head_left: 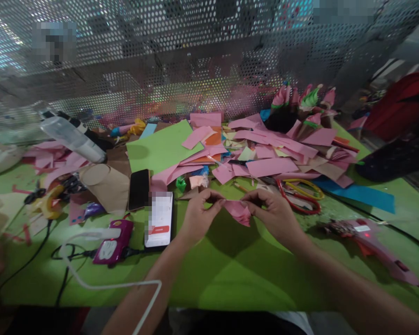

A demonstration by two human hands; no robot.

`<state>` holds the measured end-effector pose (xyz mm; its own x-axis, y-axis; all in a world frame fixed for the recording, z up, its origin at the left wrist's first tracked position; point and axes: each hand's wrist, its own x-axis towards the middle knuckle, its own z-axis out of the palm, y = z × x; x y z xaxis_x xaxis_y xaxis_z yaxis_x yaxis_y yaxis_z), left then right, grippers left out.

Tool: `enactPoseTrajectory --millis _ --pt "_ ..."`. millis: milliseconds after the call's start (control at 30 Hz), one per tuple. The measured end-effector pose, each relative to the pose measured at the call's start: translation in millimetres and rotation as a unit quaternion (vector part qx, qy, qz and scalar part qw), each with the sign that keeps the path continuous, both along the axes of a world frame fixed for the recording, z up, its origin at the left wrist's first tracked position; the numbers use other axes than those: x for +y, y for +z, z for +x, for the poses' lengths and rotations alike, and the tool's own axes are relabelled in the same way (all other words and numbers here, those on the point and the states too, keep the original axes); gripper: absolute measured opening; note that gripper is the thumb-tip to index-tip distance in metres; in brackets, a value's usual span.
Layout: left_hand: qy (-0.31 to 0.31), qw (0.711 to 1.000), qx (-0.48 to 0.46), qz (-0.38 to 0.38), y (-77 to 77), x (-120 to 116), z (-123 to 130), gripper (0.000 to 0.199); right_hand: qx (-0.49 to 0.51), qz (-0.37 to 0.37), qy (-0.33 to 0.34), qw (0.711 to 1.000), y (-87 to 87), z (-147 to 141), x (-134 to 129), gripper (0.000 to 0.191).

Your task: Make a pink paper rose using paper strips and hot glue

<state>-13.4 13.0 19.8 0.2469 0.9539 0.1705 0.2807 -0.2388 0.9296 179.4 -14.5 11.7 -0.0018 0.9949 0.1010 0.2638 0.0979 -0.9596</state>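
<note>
A small piece of pink paper (238,212), folded or curled, is held above the green table (240,274). My left hand (199,215) pinches its left end between thumb and fingers. At the other end my right hand (269,211) grips the paper's upper right side in a similar pinch. The lower edge of the paper hangs between the two hands and looks creased. Just behind the hands lie a pencil (240,187) and scraps of pink paper (272,167).
Red-handled scissors (300,204) and a pink glue gun (380,251) with a lit red light lie right. Two phones (138,190), a magenta power adapter (113,242) and cables lie left. Behind stand decorated paper cones (309,100) and a perforated metal screen (160,70).
</note>
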Motion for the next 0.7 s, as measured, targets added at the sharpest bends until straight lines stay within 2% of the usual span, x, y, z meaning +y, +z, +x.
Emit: enactPoseTrajectory --millis 233,700 --pt "0.005 0.999 -0.023 -0.023 -0.3 0.7 -1.3 0.009 0.021 -0.007 -0.015 1.000 -1.4 2.8 1.1 0.014" --pt "-0.004 1.000 -0.008 -0.003 -1.5 -0.5 -0.4 0.004 0.040 -0.035 -0.011 0.999 -0.1 3.5 3.4 0.015"
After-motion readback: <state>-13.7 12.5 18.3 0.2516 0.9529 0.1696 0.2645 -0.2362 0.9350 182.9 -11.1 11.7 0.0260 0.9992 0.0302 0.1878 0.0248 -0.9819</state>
